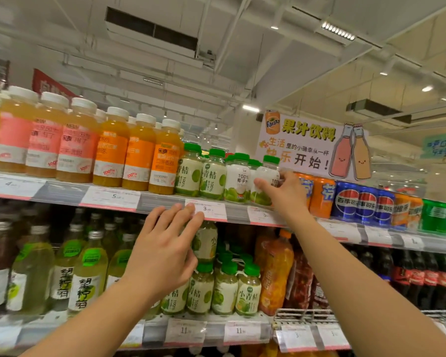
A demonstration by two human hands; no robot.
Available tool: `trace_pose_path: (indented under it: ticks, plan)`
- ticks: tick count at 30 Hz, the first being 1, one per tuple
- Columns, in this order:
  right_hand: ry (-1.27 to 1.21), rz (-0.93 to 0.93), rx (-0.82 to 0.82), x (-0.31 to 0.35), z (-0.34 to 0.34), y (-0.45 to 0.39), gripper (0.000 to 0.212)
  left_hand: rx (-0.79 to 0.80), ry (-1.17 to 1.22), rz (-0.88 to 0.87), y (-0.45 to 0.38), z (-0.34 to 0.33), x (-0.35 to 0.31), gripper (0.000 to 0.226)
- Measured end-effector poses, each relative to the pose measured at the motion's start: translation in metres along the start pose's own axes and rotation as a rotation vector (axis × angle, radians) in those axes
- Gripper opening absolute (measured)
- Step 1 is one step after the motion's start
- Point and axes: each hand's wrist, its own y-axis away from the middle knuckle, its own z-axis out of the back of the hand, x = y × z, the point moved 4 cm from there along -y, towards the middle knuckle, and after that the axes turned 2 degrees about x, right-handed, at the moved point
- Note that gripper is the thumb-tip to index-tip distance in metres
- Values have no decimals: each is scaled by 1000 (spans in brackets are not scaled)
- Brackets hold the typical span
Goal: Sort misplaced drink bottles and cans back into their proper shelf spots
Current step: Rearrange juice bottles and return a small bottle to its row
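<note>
My right hand [283,191] is closed around a small white coconut-water bottle [264,176] with a green cap, standing at the right end of a row of green-capped bottles on the top shelf [162,202]. My left hand [165,243] is raised below that shelf's edge and grips a pale green lime-juice bottle [206,240], held above the same kind of bottles [224,289] on the lower shelf. Its fingers partly cover the bottle.
Orange and pink juice bottles [108,150] fill the top shelf's left. Orange, blue and green cans [366,202] stand right of my right hand. Green tea bottles [85,274] and cola bottles [420,276] sit on the lower shelf. A juice sign [312,148] stands behind.
</note>
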Motion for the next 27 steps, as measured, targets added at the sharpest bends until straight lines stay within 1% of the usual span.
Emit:
trace_pose_path:
  ticks: [3, 6, 11, 15, 20, 27]
  plan:
    - [23, 10, 16, -4, -11, 3, 65, 10, 0, 13, 0, -1, -1, 71]
    - [20, 7, 24, -7, -15, 0, 63, 4, -1, 26, 0, -2, 0, 70]
    - [-62, 13, 118, -19, -15, -2, 55, -40, -5, 50, -1, -1, -4, 68]
    - [-55, 43, 102, -19, -17, 1, 57, -57, -15, 87, -2, 1, -8, 67]
    - [-49, 60, 87, -20, -17, 3, 59, -38, -16, 140, -3, 5, -15, 64]
    - [-85, 76, 99, -21, -17, 7, 59, 30, 20, 212, -8, 18, -24, 61]
